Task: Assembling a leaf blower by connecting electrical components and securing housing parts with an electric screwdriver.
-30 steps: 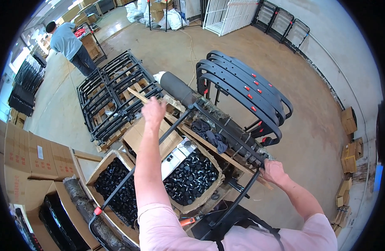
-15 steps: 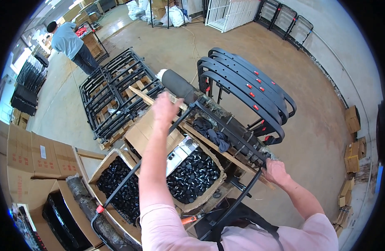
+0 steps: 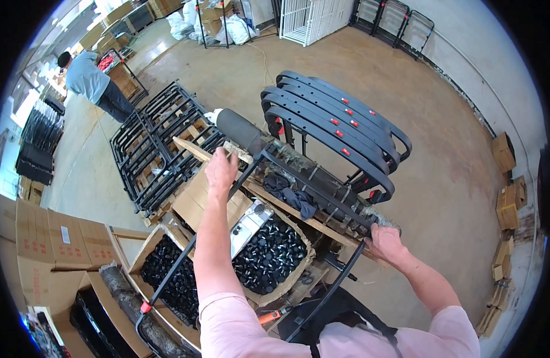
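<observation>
A black metal tube frame (image 3: 314, 187) lies across the bench in front of me, its two long legs reaching back toward my body. My right hand (image 3: 385, 243) is closed around the frame's right-hand corner. Near its far left corner, my left hand (image 3: 220, 170) has bent fingers spread apart, at the end of a small wooden block (image 3: 238, 151); whether they touch it is hard to tell. Below my left forearm are cartons of black knob-headed bolts (image 3: 270, 253), and a silvery metal box (image 3: 251, 224) rests on them. A dark cloth (image 3: 291, 194) lies beside the frame's crossbar.
Curved black handle frames (image 3: 338, 128) with red clips stand just beyond the bench. Stacked black frames (image 3: 161, 146) sit on a pallet at left. An open carton (image 3: 54, 262) is at near left, an orange-handled tool (image 3: 272, 316) near my body. A person (image 3: 96, 83) stands far left.
My left hand has slowed from a blur and its fingers now show near the wooden block. My right hand still grips the frame's corner. The whole view has shifted slightly.
</observation>
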Motion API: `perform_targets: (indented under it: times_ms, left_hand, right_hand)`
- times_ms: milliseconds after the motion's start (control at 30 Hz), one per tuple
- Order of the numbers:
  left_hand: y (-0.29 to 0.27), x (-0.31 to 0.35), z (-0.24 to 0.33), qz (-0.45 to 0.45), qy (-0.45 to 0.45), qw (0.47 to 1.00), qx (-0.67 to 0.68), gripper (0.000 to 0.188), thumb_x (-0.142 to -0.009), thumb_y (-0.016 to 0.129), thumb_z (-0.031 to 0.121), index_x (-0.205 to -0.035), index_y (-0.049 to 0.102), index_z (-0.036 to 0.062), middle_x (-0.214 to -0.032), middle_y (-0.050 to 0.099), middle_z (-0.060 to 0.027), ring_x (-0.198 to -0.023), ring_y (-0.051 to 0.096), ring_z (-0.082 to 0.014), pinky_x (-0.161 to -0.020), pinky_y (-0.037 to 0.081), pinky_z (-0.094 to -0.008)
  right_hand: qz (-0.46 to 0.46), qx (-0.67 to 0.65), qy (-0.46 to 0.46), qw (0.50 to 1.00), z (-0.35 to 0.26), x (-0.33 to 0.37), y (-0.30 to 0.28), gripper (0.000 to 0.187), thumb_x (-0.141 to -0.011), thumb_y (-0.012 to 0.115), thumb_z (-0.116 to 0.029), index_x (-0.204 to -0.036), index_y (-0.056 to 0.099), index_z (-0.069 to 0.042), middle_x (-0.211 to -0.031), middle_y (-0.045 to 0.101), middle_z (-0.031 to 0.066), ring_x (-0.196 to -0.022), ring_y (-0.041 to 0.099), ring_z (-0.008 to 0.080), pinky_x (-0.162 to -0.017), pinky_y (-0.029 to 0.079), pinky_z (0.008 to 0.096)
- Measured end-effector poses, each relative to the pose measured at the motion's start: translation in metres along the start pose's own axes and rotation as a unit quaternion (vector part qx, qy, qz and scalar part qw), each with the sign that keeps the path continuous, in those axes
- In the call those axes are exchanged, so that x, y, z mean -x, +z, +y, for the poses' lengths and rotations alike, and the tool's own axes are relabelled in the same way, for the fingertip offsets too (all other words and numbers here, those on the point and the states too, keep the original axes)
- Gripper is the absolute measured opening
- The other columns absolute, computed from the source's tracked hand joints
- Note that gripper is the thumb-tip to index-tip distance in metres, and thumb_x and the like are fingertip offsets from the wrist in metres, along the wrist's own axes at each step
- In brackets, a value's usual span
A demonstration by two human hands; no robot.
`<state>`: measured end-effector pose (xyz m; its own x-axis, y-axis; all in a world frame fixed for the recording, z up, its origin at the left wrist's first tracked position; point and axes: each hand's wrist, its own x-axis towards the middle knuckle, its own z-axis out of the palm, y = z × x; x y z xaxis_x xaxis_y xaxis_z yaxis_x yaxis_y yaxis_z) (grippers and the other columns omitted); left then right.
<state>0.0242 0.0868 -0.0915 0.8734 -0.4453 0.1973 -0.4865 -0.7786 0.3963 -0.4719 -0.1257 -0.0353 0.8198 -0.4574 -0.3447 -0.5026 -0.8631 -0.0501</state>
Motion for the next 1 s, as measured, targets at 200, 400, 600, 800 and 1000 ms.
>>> perform_targets:
  times_ms: [200,400,600,800,1000]
  left_hand:
    - [0.017,-0.012,0.094,-0.167,0.074,0.962,-0.202,0.046,-0.098,0.068,0.053,-0.102,0.081,0.0092,-0.103,0.08,-0.015,-0.098,0.078,-0.032,-0.084,0.062,-0.044]
    - [0.029,-0.021,0.062,-0.156,0.154,0.961,-0.167,0.049,-0.093,0.074,0.051,-0.106,0.077,0.0033,-0.102,0.079,-0.0201,-0.099,0.078,-0.0355,-0.085,0.062,-0.0458]
    - [0.02,-0.012,0.113,-0.224,0.042,0.956,-0.186,0.059,-0.102,0.057,0.057,-0.121,0.075,0.0035,-0.119,0.077,-0.0196,-0.115,0.074,-0.0342,-0.097,0.057,-0.0459]
    - [0.032,-0.018,0.056,-0.182,0.136,0.959,-0.171,0.05,-0.102,0.062,0.05,-0.116,0.076,0.0046,-0.116,0.078,-0.0174,-0.112,0.074,-0.0327,-0.099,0.056,-0.0452]
    - [0.031,0.019,0.057,-0.012,0.153,0.982,-0.107,0.043,-0.099,0.066,0.047,-0.113,0.069,0.0061,-0.103,0.074,-0.0152,-0.104,0.071,-0.0358,-0.093,0.053,-0.0509]
  right_hand:
    - [-0.039,0.026,0.047,0.998,0.005,-0.006,-0.009,0.047,-0.093,0.07,-0.041,-0.101,0.065,0.005,-0.074,0.071,0.0233,-0.078,0.074,0.0432,-0.07,0.059,0.0523]
    - [0.061,0.018,-0.032,0.997,0.0,0.008,-0.019,0.047,-0.095,0.068,-0.043,-0.107,0.065,0.003,-0.08,0.074,0.0214,-0.078,0.074,0.0436,-0.076,0.058,0.0549]
    - [-0.01,0.04,-0.03,0.999,0.018,0.004,-0.01,0.044,-0.094,0.072,-0.04,-0.103,0.062,0.002,-0.081,0.072,0.025,-0.081,0.073,0.0443,-0.072,0.057,0.0537]
    - [-0.06,0.045,0.017,0.997,-0.002,0.0,-0.014,0.043,-0.098,0.065,-0.042,-0.092,0.07,0.0,-0.081,0.075,0.0212,-0.081,0.075,0.0403,-0.076,0.058,0.0523]
    - [-0.035,0.044,-0.023,0.998,0.009,-0.013,-0.002,0.05,-0.101,0.057,-0.045,-0.083,0.073,-0.001,-0.075,0.074,0.0209,-0.081,0.074,0.0412,-0.081,0.058,0.0516]
